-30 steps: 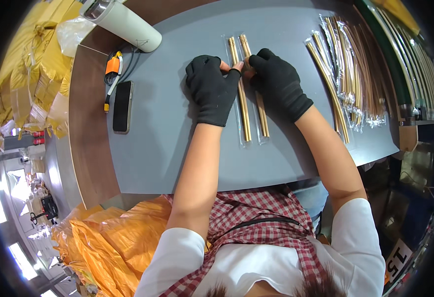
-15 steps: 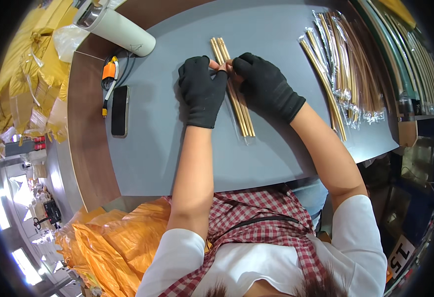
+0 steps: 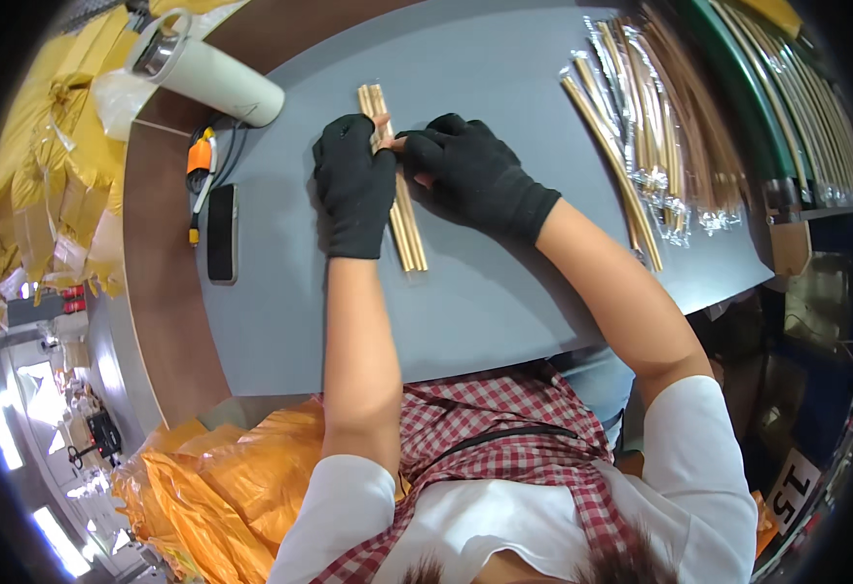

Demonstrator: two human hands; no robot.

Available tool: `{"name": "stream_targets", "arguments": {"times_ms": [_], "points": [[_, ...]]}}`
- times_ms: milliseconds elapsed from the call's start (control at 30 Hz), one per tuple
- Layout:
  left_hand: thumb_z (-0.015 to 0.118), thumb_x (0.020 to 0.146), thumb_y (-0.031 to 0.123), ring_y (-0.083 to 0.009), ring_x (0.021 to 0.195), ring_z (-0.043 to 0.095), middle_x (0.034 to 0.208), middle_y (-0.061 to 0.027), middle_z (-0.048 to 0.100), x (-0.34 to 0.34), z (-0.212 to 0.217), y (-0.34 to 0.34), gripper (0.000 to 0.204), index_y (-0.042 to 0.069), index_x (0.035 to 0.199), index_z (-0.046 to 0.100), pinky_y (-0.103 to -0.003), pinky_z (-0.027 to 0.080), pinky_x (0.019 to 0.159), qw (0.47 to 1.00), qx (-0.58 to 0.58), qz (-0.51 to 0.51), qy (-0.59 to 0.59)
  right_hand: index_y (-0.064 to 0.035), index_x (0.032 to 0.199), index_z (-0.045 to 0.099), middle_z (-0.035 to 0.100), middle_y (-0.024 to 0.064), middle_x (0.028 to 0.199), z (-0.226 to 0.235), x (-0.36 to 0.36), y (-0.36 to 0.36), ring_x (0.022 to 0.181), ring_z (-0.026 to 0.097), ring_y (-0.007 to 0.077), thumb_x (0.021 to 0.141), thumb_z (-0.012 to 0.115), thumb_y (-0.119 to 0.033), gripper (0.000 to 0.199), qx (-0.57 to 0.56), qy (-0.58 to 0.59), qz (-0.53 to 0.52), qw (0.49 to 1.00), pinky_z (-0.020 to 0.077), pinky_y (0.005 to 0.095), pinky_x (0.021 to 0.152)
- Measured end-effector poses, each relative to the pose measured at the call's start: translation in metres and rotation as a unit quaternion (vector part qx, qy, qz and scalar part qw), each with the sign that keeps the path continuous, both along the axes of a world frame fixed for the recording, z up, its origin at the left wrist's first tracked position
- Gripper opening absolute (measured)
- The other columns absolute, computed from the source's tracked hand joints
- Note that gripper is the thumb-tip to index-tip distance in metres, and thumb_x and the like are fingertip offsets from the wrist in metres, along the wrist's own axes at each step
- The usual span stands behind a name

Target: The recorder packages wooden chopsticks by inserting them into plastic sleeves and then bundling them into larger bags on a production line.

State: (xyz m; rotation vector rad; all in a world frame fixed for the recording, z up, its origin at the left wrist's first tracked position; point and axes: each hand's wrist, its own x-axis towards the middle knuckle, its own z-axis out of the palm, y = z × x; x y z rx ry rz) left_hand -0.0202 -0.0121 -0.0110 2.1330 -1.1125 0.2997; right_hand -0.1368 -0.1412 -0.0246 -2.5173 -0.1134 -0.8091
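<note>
A bundle of thin golden sticks in clear wrap (image 3: 395, 185) lies flat on the grey surface (image 3: 504, 292), running from its far edge toward the person, and both black-gloved hands rest on it. The left hand (image 3: 353, 185) lies palm-down over the bundle's left side with fingers flat and together, while the right hand (image 3: 475, 175) comes in from the right, its fingertips pinching the bundle near its far end, just beside the left thumb. Heaps of similar wrapped sticks (image 3: 641, 146) lie well apart by the right edge, and a dark phone (image 3: 222, 234), an orange cutter (image 3: 198, 161) and a white tumbler (image 3: 207, 68) sit near the left edge.
</note>
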Motion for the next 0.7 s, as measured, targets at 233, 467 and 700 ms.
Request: {"name": "stream_targets", "arguments": {"times_ms": [233, 467, 700], "points": [[0.069, 0.083, 0.009, -0.0262, 0.107, 0.056, 0.114, -0.0080, 0.060, -0.001, -0.002, 0.002, 0.021, 0.008, 0.104, 0.069, -0.037, 0.046, 0.094, 1.000, 0.026, 0.002, 0.011, -0.0092, 0.095, 0.063, 0.063, 0.0112, 0.094, 0.015, -0.018, -0.059, 0.093, 0.059, 0.0302, 0.072, 0.069, -0.020, 0.027, -0.181, 0.043, -0.377, 0.907, 0.0493, 0.0416, 0.073], [0.066, 0.085, 0.009, -0.0283, 0.103, 0.057, 0.109, -0.0093, 0.061, -0.010, 0.012, -0.002, 0.018, 0.007, 0.103, 0.065, -0.039, 0.045, 0.093, 0.997, -0.074, 0.023, 0.009, -0.0051, 0.098, 0.061, 0.067, 0.0187, 0.096, 0.054, -0.059, -0.096, 0.091, 0.065, 0.0365, 0.080, 0.072, -0.024, 0.028, -0.015, 0.281, -0.453, 0.846, 0.0514, 0.0459, 0.080], [0.067, 0.088, 0.012, -0.0190, 0.092, 0.062, 0.096, -0.0054, 0.067, -0.039, 0.033, -0.012, 0.019, 0.004, 0.106, 0.066, -0.031, 0.048, 0.085, 0.961, -0.140, -0.067, 0.227, -0.0062, 0.092, 0.056, 0.064, 0.0102, 0.082, 0.055, -0.047, -0.074, 0.078, 0.065, 0.0239, 0.088, 0.067, -0.020, 0.018, 0.077, -0.019, -0.301, 0.950, 0.0499, 0.0326, 0.068]]}}
